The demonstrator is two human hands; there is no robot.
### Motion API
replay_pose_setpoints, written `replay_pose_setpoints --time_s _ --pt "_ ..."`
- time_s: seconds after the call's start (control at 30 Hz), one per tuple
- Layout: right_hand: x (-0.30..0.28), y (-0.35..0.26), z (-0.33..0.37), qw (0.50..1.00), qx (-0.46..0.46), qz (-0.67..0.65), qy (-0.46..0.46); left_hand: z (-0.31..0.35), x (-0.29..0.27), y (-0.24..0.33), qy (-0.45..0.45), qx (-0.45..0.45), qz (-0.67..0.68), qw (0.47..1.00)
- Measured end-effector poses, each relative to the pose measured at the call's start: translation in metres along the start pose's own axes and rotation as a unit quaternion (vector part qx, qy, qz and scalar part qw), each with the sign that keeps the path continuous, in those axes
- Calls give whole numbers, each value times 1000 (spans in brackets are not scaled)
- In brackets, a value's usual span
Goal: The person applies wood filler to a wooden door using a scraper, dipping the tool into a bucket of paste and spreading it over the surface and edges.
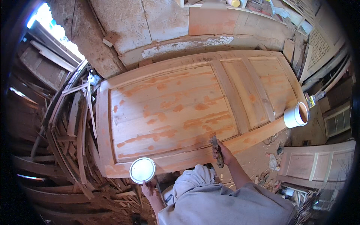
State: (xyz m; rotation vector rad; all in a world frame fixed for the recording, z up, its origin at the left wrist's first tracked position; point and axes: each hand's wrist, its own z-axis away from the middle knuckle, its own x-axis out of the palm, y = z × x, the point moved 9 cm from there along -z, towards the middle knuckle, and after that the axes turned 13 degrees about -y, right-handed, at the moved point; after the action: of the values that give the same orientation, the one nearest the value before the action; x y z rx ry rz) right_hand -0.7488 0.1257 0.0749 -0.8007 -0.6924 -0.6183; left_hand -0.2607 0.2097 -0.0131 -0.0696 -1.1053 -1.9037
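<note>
A panelled wooden door (168, 108) lies flat before me, its panels marked with orange-brown patches and streaks of filler. In my right hand (217, 150) is a putty knife (220, 160), its stained blade over the door's near edge, close to the large panel. Fingers of my left hand (150, 188) grip the rim of a round white lid (142, 170), which is held level at the door's near left corner. At the right end of the door stands an open white bucket (294, 117) with orange-brown inside.
Scrap wood strips (77, 123) are heaped at the left. Behind the door rises a wall (165, 26), with a cluttered shelf (262, 9) at the upper right. Another panelled piece (315, 165) and a paintbrush (318, 95) are at the right.
</note>
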Motion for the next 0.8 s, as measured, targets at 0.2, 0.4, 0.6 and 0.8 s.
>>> replay_pose_setpoints --time_s 0.2,0.4,0.6,0.8 --pt "-43 -9 23 999 15 26 32 44 -19 -56 20 -10 2 1000" --pt "-47 -18 27 1000 15 19 11 65 -29 -50 -8 -29 11 999" --pt "-45 -6 39 999 16 25 -13 70 -104 -24 55 75 14 996" --pt "-32 4 59 998 25 34 -47 131 -146 -53 156 111 18 981"
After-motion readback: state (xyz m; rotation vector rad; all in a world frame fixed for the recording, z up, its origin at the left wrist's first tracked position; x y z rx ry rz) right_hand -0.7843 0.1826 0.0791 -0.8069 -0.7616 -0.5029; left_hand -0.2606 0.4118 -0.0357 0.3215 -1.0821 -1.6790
